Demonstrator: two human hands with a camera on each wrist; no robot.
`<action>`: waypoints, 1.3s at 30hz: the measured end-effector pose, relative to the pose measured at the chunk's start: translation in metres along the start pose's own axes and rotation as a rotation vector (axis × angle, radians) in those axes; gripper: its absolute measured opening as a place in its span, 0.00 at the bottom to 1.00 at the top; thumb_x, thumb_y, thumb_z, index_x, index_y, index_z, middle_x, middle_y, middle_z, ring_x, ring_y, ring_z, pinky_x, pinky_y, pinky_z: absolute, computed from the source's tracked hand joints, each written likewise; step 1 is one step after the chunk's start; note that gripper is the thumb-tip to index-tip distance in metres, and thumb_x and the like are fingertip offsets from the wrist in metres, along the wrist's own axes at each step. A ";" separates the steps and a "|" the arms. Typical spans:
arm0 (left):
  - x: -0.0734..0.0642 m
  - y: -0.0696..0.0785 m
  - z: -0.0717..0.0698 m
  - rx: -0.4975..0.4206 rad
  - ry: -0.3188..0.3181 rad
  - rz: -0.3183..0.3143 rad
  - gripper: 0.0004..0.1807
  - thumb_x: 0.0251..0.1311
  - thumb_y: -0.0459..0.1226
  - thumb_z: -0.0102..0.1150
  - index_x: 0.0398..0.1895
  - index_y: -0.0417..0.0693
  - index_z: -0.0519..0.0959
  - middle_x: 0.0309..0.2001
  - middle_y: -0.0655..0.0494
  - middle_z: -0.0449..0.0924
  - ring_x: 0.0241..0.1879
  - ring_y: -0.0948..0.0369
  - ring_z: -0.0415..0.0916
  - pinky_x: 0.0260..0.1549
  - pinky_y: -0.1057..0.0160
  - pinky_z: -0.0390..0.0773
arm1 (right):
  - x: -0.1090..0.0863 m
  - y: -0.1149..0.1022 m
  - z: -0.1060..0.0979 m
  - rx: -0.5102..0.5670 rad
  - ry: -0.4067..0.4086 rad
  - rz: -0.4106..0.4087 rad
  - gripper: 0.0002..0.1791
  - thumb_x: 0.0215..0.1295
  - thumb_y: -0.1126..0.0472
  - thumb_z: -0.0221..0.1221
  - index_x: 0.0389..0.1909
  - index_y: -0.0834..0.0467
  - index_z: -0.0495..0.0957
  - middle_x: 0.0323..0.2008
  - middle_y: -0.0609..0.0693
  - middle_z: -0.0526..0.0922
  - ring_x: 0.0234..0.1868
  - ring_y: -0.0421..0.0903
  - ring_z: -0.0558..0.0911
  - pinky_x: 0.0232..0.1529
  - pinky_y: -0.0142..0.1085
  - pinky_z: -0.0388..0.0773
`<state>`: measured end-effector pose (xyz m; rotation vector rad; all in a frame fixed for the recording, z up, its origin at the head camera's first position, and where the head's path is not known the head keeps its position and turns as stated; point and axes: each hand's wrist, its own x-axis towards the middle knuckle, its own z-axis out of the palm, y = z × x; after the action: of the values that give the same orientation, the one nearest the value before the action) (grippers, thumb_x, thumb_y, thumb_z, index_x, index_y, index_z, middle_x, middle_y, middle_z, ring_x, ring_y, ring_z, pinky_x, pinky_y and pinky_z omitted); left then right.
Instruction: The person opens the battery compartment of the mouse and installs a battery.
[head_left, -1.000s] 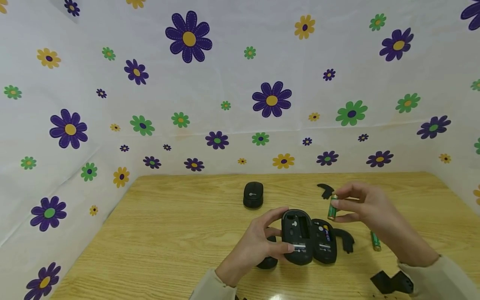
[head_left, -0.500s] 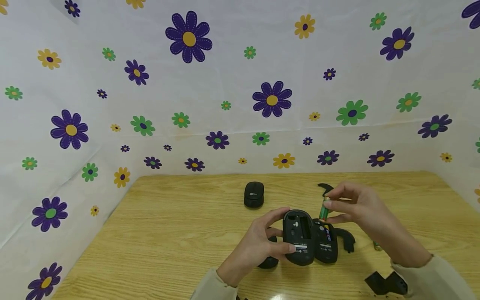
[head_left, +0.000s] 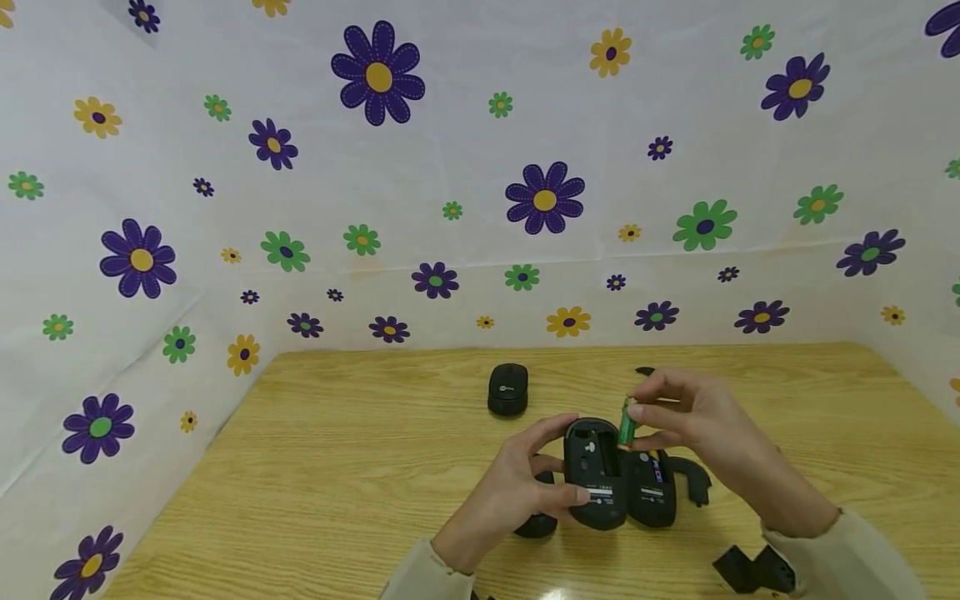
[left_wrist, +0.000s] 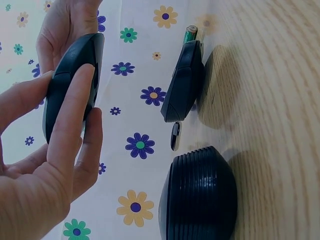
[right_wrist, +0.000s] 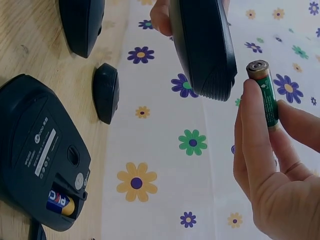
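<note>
My left hand (head_left: 517, 479) holds a black computer mouse (head_left: 597, 504) above the table, its underside towards me and its battery slot uncovered and dark inside. Thumb and fingers of my right hand (head_left: 701, 421) pinch a green battery (head_left: 627, 427) just right of that slot; in the right wrist view the battery (right_wrist: 265, 95) is apart from the held mouse (right_wrist: 205, 55). Beneath lies a second mouse (head_left: 651, 504), bottom up, with a blue and yellow battery (right_wrist: 60, 202) in its open compartment. Part of the second mouse is hidden by the held one.
At the back stands another black mouse (head_left: 507, 390). One more (head_left: 537, 523) sits partly behind my left hand. A curved black cover (head_left: 693, 479) lies beside the second mouse, and black pieces (head_left: 753, 570) lie near my right sleeve. Another green battery (left_wrist: 190, 34) shows in the left wrist view.
My right hand has moved left with the green battery, from above the curved cover to beside the held mouse's slot. The left hand and its mouse have stayed nearly still.
</note>
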<state>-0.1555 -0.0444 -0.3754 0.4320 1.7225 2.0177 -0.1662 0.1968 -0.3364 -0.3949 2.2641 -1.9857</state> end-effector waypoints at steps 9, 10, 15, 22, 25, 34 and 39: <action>0.000 0.000 0.000 0.012 0.000 -0.003 0.43 0.52 0.18 0.63 0.74 0.47 0.68 0.71 0.49 0.66 0.50 0.50 0.82 0.32 0.53 0.89 | 0.000 -0.001 0.007 -0.062 -0.007 -0.002 0.11 0.69 0.70 0.62 0.47 0.73 0.75 0.41 0.57 0.80 0.39 0.48 0.86 0.42 0.42 0.88; 0.000 0.001 0.000 0.014 0.000 -0.004 0.42 0.52 0.18 0.63 0.73 0.47 0.68 0.71 0.49 0.66 0.50 0.50 0.82 0.32 0.53 0.89 | 0.000 -0.001 0.007 -0.069 -0.007 0.004 0.12 0.68 0.70 0.63 0.48 0.73 0.76 0.40 0.56 0.81 0.39 0.48 0.86 0.43 0.41 0.87; 0.000 0.000 0.000 0.028 -0.002 -0.002 0.42 0.52 0.19 0.64 0.73 0.48 0.69 0.71 0.49 0.66 0.51 0.50 0.82 0.32 0.56 0.88 | 0.000 -0.002 0.008 -0.112 -0.021 0.018 0.12 0.67 0.69 0.64 0.48 0.71 0.78 0.40 0.54 0.81 0.41 0.48 0.83 0.44 0.42 0.86; 0.000 0.001 0.000 0.024 -0.001 -0.004 0.42 0.52 0.18 0.64 0.73 0.48 0.70 0.71 0.50 0.67 0.50 0.51 0.82 0.31 0.56 0.88 | 0.000 -0.004 0.010 -0.161 -0.012 -0.014 0.10 0.65 0.69 0.65 0.46 0.69 0.80 0.41 0.54 0.81 0.43 0.48 0.81 0.44 0.41 0.85; 0.000 0.001 0.000 0.018 0.005 0.001 0.42 0.52 0.18 0.64 0.72 0.48 0.70 0.71 0.49 0.67 0.51 0.51 0.82 0.31 0.56 0.88 | 0.001 -0.003 0.010 -0.162 0.010 -0.009 0.10 0.67 0.70 0.64 0.46 0.70 0.79 0.41 0.55 0.80 0.41 0.48 0.82 0.43 0.41 0.86; -0.001 0.001 -0.001 0.029 0.013 0.019 0.42 0.52 0.18 0.64 0.72 0.48 0.70 0.71 0.49 0.66 0.51 0.51 0.82 0.31 0.56 0.88 | -0.004 0.013 0.013 -0.053 -0.112 0.116 0.21 0.78 0.62 0.53 0.59 0.77 0.69 0.45 0.59 0.79 0.40 0.51 0.84 0.38 0.46 0.88; -0.002 0.002 -0.001 0.042 0.024 0.035 0.41 0.51 0.19 0.65 0.72 0.48 0.71 0.71 0.49 0.67 0.50 0.52 0.82 0.30 0.56 0.88 | -0.006 0.020 0.019 0.050 -0.228 0.184 0.29 0.82 0.54 0.47 0.64 0.79 0.63 0.46 0.60 0.81 0.41 0.57 0.86 0.35 0.51 0.88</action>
<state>-0.1547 -0.0460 -0.3738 0.4568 1.7860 2.0216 -0.1586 0.1828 -0.3597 -0.3721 2.0301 -1.8021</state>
